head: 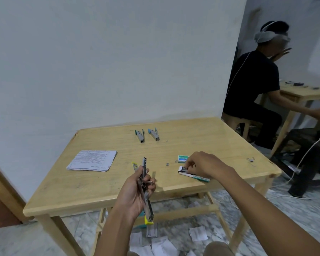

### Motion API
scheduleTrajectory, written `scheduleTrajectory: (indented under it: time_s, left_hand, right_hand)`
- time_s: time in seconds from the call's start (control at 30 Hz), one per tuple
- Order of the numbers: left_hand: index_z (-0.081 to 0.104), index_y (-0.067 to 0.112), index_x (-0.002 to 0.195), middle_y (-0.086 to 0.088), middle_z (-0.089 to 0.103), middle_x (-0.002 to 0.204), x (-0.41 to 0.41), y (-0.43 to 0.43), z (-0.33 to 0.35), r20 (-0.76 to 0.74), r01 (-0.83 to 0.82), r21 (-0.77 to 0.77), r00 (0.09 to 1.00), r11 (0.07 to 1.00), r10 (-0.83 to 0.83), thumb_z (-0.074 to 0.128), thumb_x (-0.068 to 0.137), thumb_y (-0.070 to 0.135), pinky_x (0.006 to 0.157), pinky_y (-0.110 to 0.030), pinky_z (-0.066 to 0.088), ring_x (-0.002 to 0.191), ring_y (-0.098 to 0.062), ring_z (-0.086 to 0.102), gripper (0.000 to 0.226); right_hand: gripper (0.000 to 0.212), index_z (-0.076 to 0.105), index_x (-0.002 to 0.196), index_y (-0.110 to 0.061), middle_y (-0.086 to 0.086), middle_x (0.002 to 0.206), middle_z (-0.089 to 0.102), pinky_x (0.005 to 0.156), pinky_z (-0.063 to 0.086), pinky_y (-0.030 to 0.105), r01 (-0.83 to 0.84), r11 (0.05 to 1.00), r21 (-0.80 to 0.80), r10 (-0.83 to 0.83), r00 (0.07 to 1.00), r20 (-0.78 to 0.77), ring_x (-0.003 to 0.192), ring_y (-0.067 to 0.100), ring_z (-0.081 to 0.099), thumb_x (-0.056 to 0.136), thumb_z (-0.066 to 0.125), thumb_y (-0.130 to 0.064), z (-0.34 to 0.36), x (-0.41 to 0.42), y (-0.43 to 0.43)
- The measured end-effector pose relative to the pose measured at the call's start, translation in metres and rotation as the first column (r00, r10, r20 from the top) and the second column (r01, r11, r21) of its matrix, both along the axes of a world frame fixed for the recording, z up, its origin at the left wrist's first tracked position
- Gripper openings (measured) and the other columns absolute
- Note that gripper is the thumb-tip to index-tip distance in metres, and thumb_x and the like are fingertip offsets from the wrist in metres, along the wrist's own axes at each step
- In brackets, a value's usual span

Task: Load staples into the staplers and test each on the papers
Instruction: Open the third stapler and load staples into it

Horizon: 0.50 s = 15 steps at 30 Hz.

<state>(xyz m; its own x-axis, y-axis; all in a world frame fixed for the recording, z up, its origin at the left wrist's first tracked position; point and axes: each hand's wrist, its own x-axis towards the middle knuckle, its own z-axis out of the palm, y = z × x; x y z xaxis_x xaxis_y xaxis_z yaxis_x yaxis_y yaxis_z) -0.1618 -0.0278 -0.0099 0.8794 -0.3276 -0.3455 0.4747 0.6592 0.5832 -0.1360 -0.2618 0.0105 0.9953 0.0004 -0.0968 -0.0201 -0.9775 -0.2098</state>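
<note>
The left hand point(135, 193) is wrapped around a yellow stapler point(145, 189) swung wide open, its metal channel upright and its yellow end hanging past the near edge of the wooden table point(63, 185). The right hand point(201, 165) reaches down to an opened staple box point(193, 175) that lies just right of the stapler, fingertips bunched at the box's open end on the staple strips inside; whether a strip is actually pinched cannot be told. That box sits close to the table's near edge. Just beyond it lies a second, closed green staple box point(183, 158), printed with "No.10"; the smaller print is too blurred to read. A few loose staples point(167, 164) lie between the stapler and the boxes, more near the table's right edge. Left of the stapler rests a stack of printed papers point(92, 160), text illegible, with bare tabletop all round it. Far behind the stapler, near the wall edge, two blue-green staplers point(147, 135) lie open side by side. Wide bare wood separates them from the hands. Paper scraps point(161, 242) litter the floor under the table.
</note>
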Motion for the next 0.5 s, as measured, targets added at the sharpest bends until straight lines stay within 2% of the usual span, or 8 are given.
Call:
scheduleTrajectory:
  time_s: [0.1, 0.23, 0.4, 0.5]
  left_hand:
    - [0.049, 0.007, 0.086, -0.003, 0.041, 0.052, 0.000, 0.001, -0.001, -0.002, 0.002, -0.002, 1.000, 1.000, -0.002, 0.046, 0.100, 0.025, 0.037, -0.021, 0.040, 0.048, -0.015, 0.047, 0.023]
    - [0.049, 0.007, 0.084, -0.003, 0.041, 0.051, 0.000, 0.001, -0.001, -0.005, 0.001, -0.002, 1.000, 1.000, -0.001, 0.046, 0.100, 0.025, 0.037, -0.020, 0.039, 0.047, -0.015, 0.047, 0.024]
    - [0.049, 0.007, 0.083, -0.003, 0.040, 0.052, 0.000, 0.000, -0.001, -0.005, -0.002, 0.013, 1.000, 1.000, 0.002, 0.046, 0.100, 0.025, 0.037, -0.019, 0.039, 0.050, -0.015, 0.045, 0.025]
    - [0.050, 0.006, 0.084, -0.003, 0.040, 0.052, 0.001, -0.002, -0.001, -0.008, -0.006, 0.022, 1.000, 1.000, 0.007, 0.046, 0.100, 0.025, 0.037, -0.020, 0.039, 0.053, -0.016, 0.044, 0.025]
  right_hand:
    - [0.020, 0.074, 0.107, -0.029, -0.008, 0.107, 0.071, 0.056, 0.039, 0.023, -0.004, 0.997, 0.073, 0.002, 1.000, 0.016, 0.085, 0.013, 0.062, 0.089, 0.066, -0.032, -0.002, 0.001, -0.003]
    - [0.021, 0.073, 0.109, -0.026, -0.005, 0.112, 0.071, 0.069, 0.047, 0.025, -0.020, 0.976, 0.215, 0.011, 0.999, 0.041, 0.088, 0.010, 0.063, 0.091, 0.063, -0.027, -0.004, 0.000, -0.010]
    - [0.021, 0.073, 0.110, -0.028, -0.004, 0.117, 0.070, 0.073, 0.050, 0.026, -0.056, 0.969, 0.239, 0.039, 0.997, 0.073, 0.093, 0.009, 0.062, 0.094, 0.060, -0.033, -0.005, 0.000, -0.014]
    - [0.017, 0.072, 0.105, -0.029, -0.006, 0.110, 0.071, 0.076, 0.052, 0.030, -0.066, 0.966, 0.250, 0.046, 0.995, 0.085, 0.092, 0.008, 0.062, 0.094, 0.060, -0.035, -0.004, -0.001, -0.015]
